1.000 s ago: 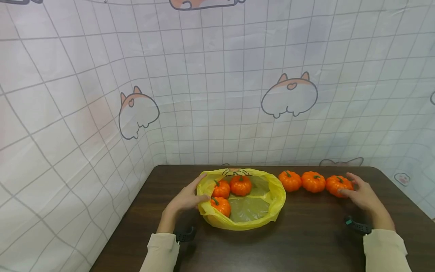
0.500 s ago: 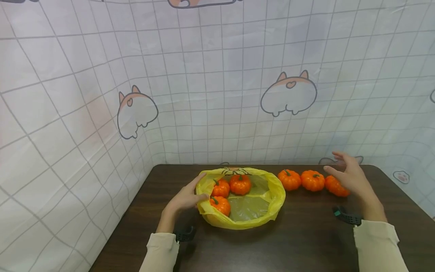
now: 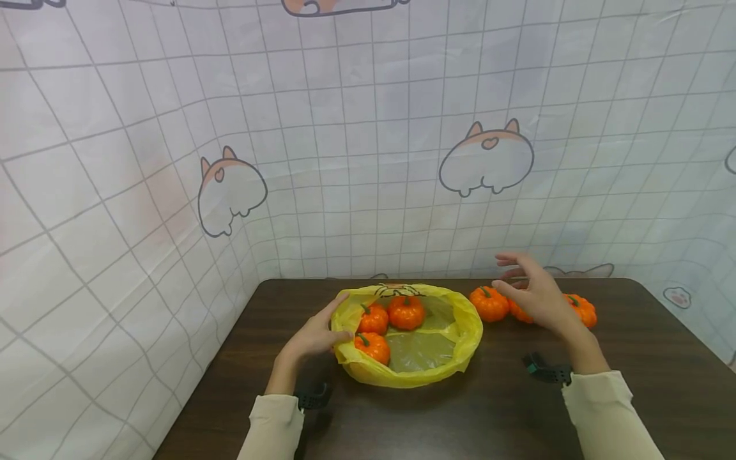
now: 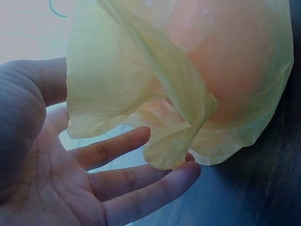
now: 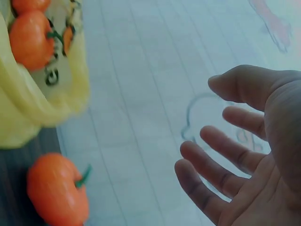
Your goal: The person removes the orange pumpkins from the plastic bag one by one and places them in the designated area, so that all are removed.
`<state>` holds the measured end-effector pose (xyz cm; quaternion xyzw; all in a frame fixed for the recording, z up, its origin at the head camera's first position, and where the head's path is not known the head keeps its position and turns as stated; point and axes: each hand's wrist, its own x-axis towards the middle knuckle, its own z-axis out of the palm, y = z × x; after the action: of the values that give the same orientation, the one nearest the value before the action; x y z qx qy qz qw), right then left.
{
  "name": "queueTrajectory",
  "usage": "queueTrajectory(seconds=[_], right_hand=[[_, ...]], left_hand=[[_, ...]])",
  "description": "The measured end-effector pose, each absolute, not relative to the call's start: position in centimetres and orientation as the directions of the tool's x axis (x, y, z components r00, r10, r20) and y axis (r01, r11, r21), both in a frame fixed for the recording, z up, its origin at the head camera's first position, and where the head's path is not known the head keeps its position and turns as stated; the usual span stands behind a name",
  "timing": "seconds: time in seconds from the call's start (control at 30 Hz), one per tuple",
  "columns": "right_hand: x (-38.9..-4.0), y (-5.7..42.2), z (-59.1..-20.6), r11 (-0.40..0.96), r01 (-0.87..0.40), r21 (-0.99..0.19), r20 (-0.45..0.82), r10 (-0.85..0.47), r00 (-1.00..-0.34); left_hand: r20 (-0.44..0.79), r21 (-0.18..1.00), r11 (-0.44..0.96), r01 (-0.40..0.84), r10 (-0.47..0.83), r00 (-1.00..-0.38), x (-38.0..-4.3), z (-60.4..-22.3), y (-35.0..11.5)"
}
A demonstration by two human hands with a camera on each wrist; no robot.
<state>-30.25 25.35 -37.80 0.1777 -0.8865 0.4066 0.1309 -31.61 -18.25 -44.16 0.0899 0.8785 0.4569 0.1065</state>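
Observation:
My left hand (image 3: 313, 335) rests at the left rim of a yellow plastic bag (image 3: 409, 378) that stands with its mouth open upward. In the left wrist view the thumb and index tips disappear behind the film, while the other fingers, nearly straight, touch its twisted edge (image 4: 171, 153). Several small orange pumpkins with green stems, among them one pumpkin (image 3: 407, 313), lie inside along the left and back. My right hand (image 3: 535, 294) is raised, holding nothing, its fingers spread and slightly bent. Beneath it one pumpkin (image 3: 520, 312) is mostly hidden, between a left pumpkin (image 3: 489, 304) and a right one (image 3: 583, 310).
A dark brown wooden table (image 3: 506, 409) carries everything. Behind and left of it hangs a white gridded cloth (image 3: 368, 211) with cartoon animals. A black strap (image 3: 313, 397) sits at the left wrist, and another strap (image 3: 549, 372) at the right.
My right hand has come away from the rightmost pumpkin, rising and moving left above the row. That pumpkin remains on the table. The left hand and bag have stayed in place.

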Motion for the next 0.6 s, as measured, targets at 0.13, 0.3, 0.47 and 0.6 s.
queueTrajectory(seconds=[0.13, 0.3, 0.47, 0.6], right_hand=[[-30.3, 23.0, -38.2, 0.575, -0.443, -0.688, 0.359, -0.261, -0.896], [-30.4, 19.7, -39.5, 0.512, -0.484, -0.71, 0.353, -0.337, -0.873], [-30.0, 16.3, -40.9, 0.432, -0.494, -0.754, 0.327, -0.406, -0.854], [-29.6, 13.8, -41.9, 0.386, -0.5, -0.775, 0.315, -0.451, -0.835]], left_hand=[[-0.103, 0.825, 0.562, 0.063, 0.258, -0.961, -31.6, -44.2, -18.3], [-0.108, 0.832, 0.552, 0.054, 0.257, -0.96, -31.6, -44.2, -18.2], [-0.101, 0.824, 0.563, 0.067, 0.262, -0.96, -31.7, -44.3, -18.2], [-0.094, 0.829, 0.555, 0.075, 0.269, -0.958, -31.7, -44.2, -18.2]])
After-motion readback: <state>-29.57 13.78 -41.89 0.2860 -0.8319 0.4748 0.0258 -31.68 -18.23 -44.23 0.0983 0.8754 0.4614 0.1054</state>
